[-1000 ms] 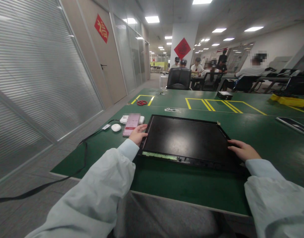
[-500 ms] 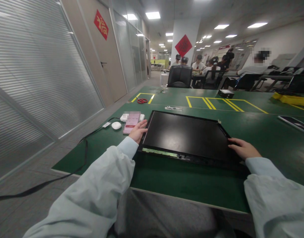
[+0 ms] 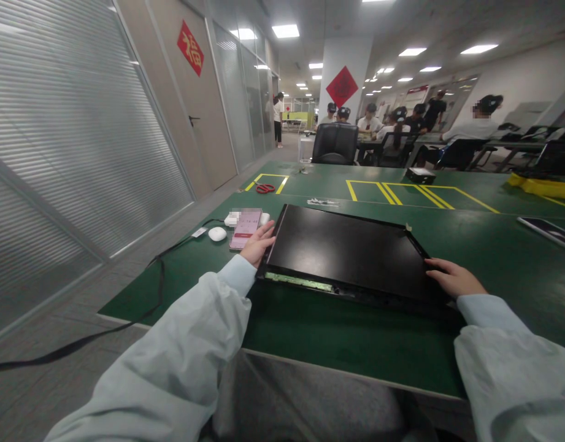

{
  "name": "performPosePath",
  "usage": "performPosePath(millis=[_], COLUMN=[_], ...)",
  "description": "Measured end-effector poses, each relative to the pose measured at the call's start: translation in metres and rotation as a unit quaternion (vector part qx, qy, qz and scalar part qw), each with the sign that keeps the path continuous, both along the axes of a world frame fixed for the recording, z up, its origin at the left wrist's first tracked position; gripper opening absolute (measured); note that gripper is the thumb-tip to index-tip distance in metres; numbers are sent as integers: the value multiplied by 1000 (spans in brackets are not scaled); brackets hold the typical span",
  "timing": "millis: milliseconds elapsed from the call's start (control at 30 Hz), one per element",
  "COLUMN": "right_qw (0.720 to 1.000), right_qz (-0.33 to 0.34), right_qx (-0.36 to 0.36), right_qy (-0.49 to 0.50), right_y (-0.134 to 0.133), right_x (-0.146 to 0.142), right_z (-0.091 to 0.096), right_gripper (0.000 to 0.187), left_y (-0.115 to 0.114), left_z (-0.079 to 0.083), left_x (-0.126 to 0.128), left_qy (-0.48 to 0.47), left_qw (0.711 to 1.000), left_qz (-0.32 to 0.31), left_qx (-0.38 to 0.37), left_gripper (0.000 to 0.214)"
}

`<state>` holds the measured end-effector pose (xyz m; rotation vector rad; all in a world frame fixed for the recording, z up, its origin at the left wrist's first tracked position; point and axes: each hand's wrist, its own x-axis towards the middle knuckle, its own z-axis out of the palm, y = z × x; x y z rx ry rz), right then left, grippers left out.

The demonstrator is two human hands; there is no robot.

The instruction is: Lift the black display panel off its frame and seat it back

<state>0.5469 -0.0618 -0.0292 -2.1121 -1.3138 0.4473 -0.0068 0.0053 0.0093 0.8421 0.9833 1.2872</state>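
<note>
A flat black display panel [image 3: 346, 248] is in front of me over the green table, its dark screen facing up. Along its near edge runs a green circuit strip [image 3: 300, 282]. My left hand [image 3: 258, 245] grips the panel's left edge, fingers on the side and partly hidden by it. At the opposite edge my right hand [image 3: 454, 279] has its fingers on the rim near the right corner, with the thumb side towards the screen. Whether the panel rests fully on the table I cannot tell.
Left of the panel lie a phone [image 3: 245, 229], a white rounded case [image 3: 217, 234] and a black strap [image 3: 160, 282]. Red-handled scissors [image 3: 265, 188], a small clear packet [image 3: 322, 202] and a black box [image 3: 420, 175] are farther back. Another phone [image 3: 546, 232] lies right. Several people sit beyond.
Both hands keep their places on the panel, which has hardly moved. A standing person has come into sight in the far corridor. The whole view has shifted very slightly.
</note>
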Motion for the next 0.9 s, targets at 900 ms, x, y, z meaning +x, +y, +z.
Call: performPosePath(millis=[900], right_qw=[998], right_qz=[24], right_qx=[38], right_qy=[-38], right_y=[10], right_x=[20], right_z=[-20], right_gripper=[41], left_y=[-6], left_z=[4], left_x=[8], left_qy=[2], left_qw=[998], left_qz=[-66], left_qx=[-8], left_gripper=[53])
